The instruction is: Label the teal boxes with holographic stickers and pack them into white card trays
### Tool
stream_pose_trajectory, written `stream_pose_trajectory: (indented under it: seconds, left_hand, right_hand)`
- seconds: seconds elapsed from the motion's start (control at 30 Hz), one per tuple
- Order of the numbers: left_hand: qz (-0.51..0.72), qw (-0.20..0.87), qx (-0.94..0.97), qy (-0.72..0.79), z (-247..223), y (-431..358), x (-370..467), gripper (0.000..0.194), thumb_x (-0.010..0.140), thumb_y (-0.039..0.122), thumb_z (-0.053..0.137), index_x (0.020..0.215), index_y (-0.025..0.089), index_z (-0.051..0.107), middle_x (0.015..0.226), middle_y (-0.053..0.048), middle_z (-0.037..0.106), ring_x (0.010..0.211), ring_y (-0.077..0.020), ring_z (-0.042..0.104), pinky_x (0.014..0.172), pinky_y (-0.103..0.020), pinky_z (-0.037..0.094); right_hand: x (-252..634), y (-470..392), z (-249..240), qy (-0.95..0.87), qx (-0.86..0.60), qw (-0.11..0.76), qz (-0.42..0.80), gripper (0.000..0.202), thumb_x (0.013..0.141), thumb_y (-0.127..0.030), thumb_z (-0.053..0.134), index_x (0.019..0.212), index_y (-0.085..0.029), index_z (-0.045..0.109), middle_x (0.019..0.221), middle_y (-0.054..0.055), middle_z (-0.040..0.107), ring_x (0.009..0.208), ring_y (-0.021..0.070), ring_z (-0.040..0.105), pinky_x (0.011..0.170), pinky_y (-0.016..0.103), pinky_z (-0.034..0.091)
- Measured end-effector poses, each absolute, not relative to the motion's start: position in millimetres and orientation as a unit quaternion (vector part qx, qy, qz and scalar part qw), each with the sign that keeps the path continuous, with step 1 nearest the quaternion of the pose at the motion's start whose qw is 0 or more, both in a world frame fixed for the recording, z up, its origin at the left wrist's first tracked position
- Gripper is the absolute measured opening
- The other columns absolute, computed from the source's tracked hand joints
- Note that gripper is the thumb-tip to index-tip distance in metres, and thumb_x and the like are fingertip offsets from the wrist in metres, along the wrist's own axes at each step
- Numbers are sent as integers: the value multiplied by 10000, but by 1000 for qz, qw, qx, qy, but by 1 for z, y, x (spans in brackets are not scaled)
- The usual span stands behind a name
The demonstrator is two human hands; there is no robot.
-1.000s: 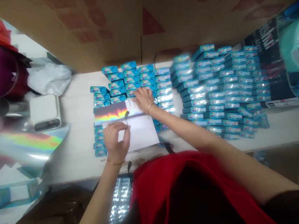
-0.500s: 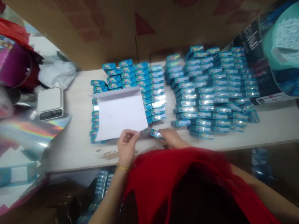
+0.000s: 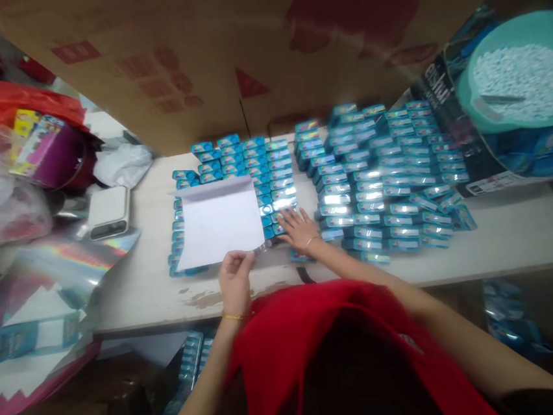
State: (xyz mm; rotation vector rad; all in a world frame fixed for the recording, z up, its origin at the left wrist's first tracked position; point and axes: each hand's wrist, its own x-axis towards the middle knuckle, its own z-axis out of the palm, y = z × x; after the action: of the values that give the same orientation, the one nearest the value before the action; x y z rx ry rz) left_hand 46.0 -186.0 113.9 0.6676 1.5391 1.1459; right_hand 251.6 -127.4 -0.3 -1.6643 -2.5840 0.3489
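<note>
A white sheet of paper (image 3: 221, 219) lies over the left rows of small blue boxes (image 3: 280, 174), its far edge bent up. My left hand (image 3: 235, 277) is closed at the sheet's near edge, with thumb and fingers pinched; what looks like a small clear piece sits beside the fingertips, too blurred to make out. My right hand (image 3: 299, 231) has its fingers spread over the near end of the row just right of the sheet. One blue box (image 3: 299, 255) lies partly under my right wrist. Further blue boxes (image 3: 395, 189) stand in dense rows on the right.
A large cardboard box (image 3: 204, 64) rises behind the rows. On the right, a green basin (image 3: 471, 94) of small white pieces sits by a dark printed box. A white device (image 3: 109, 210), plastic bags and shiny film are at the left of the white table (image 3: 514, 237).
My right hand has let go of a blue box near the table's front edge and moved forward onto the row, fingers now spread. My left hand remains at the sheet. The view has shifted slightly.
</note>
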Motion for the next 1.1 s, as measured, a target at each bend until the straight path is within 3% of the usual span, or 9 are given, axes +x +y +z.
stream_pose_trajectory:
  seconds: [0.17,0.33,0.43,0.5,0.57,0.63,0.7,0.8,1.1]
  left_hand:
    - [454,544,279,648,112,-182,52,243,693,337,760,755,164,601,669,25,599,653,-88,529,663,-208,407]
    - [439,555,292,643,101,-174,59,230,686,322,758,739,164,599,661,30,591,646,-86,530,658,-210,411]
    - [441,566,282,637,92,-164,65,237,679,320,760,735,161,593,667,24,606,638,-86,545,648,-214,419]
    - [451,589,253,621,85,-154,72,251,671,322,762,732,162,578,662,20,620,625,-88,564,643,-220,430]
    - [463,626,208,592,77,-142,82,277,652,324,769,736,167,557,657,17,632,623,-101,595,659,-242,457]
    - [463,663,160,566,68,-133,91,308,627,326,780,745,170,543,671,9,647,653,-125,631,683,-273,486]
    - [447,681,136,563,59,-129,95,324,610,328,786,755,170,543,698,-3,659,693,-145,649,684,-285,495]
    - [426,647,182,606,44,-134,86,294,615,328,778,737,167,565,671,14,633,662,-124,617,650,-252,475]
    - [398,509,315,695,12,-142,57,212,682,348,701,725,179,580,647,26,583,617,-110,537,638,-242,440]
  right_hand:
    - [272,-117,-21,-866,-489,-5,102,525,960,-223,352,1480,-272,300,1559,8,262,1454,276,143,1168,563,95]
    - [311,-116,-9,-866,-489,-5,103,598,885,-61,393,1456,-233,351,1537,43,317,1457,265,131,1173,561,85]
    - [319,-119,4,-824,-537,66,169,485,919,-193,443,1404,-180,433,1506,115,363,1442,297,181,1162,574,120]
    - [310,-122,11,-739,-596,165,267,452,946,-374,431,1343,-167,495,1438,152,445,1379,304,327,1124,532,271]
    - [291,-127,17,-589,-640,263,419,550,949,-556,311,1247,-160,551,1255,170,587,1182,280,549,948,455,483]
    - [269,-133,21,-418,-635,326,562,666,913,-670,203,1118,-160,579,1014,142,666,911,234,662,706,365,563]
    - [250,-139,23,-322,-612,353,630,621,852,-727,317,970,-175,576,844,86,665,748,196,658,575,296,537]
    - [232,-146,25,-337,-618,369,607,440,745,-641,580,756,-206,509,663,-1,590,631,150,587,540,244,475]
    - [217,-136,18,-515,-627,326,486,290,848,-418,452,658,-204,498,593,-36,453,590,119,424,580,232,349]
